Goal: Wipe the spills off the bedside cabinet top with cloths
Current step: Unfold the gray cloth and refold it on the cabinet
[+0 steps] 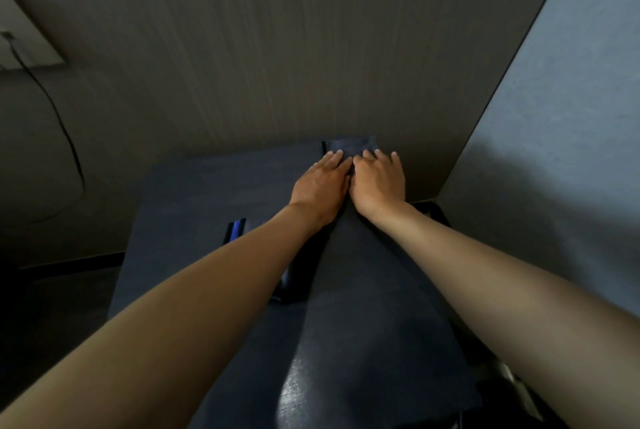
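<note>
**Both hands flat on the cloth at the back of the cabinet top**

The cloth is dark and lies under both sets of fingertips, at the far edge of the cabinet top against the wall; it looks soft, thin and light, likely to bunch or slide unless pressed, so a flat palm on its middle should steer it better than a pinch at a corner. The left hand and right hand sit side by side, touching, fingers straight and spread on the cloth, gripping nothing; no spill is visible in this dim light. Nearer than the left wrist lie a blue pen-like thing and a dark flat object, partly hidden by the forearm; no containers show. Left of the hands, a cable hangs down the wall.
</note>
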A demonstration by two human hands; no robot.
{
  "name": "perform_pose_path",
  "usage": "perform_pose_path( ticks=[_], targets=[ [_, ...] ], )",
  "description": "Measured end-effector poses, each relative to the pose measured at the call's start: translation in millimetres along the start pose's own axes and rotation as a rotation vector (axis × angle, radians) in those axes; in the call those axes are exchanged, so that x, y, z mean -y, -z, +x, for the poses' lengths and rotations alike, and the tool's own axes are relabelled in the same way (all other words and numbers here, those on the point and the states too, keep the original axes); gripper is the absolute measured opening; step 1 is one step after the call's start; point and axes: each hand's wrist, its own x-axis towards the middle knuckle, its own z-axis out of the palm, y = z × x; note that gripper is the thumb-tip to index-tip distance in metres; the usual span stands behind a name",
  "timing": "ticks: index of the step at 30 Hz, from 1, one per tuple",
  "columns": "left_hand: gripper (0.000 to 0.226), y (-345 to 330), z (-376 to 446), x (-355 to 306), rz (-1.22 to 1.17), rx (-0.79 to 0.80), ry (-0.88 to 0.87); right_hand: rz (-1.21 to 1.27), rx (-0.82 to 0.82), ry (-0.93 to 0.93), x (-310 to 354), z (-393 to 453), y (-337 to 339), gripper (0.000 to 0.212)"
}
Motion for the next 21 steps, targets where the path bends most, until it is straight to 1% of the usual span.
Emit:
perform_pose_path(
  ticks=[6, 11, 14, 16, 19, 21],
  targets=[
    [0.058, 3.5, 14.2, -0.2, 0.041, 0.077, 0.035, -0.014, 0.04, -0.013, 3.0, 14.7, -4.1, 0.039],
    [0.055, 11.0, 15.8, -0.1, -0.005, 0.133, 0.047, -0.04, 0.031, 0.0, 5.8, 15.6, 3.0, 0.039],
    [0.059, 15.3, 5.6, 0.1, -0.057, 0.125, 0.085, -0.093, -0.05, 0.039, 10.0, 9.4, 13.5, 0.042],
    [0.062, 21.3, -6.0, 0.6, -0.093, 0.107, 0.107, -0.067, -0.099, 0.086, 17.6, -0.1, 22.2, 0.04],
    [0.064, 33.7, -28.2, 3.7, -0.082, 0.081, 0.111, 0.023, -0.074, 0.128, 33.6, -15.2, 35.8, 0.034],
    [0.057, 43.0, -45.7, 6.1, -0.072, 0.068, 0.164, 0.056, -0.045, 0.143, 43.9, -25.0, 44.2, 0.033]
  ],
)
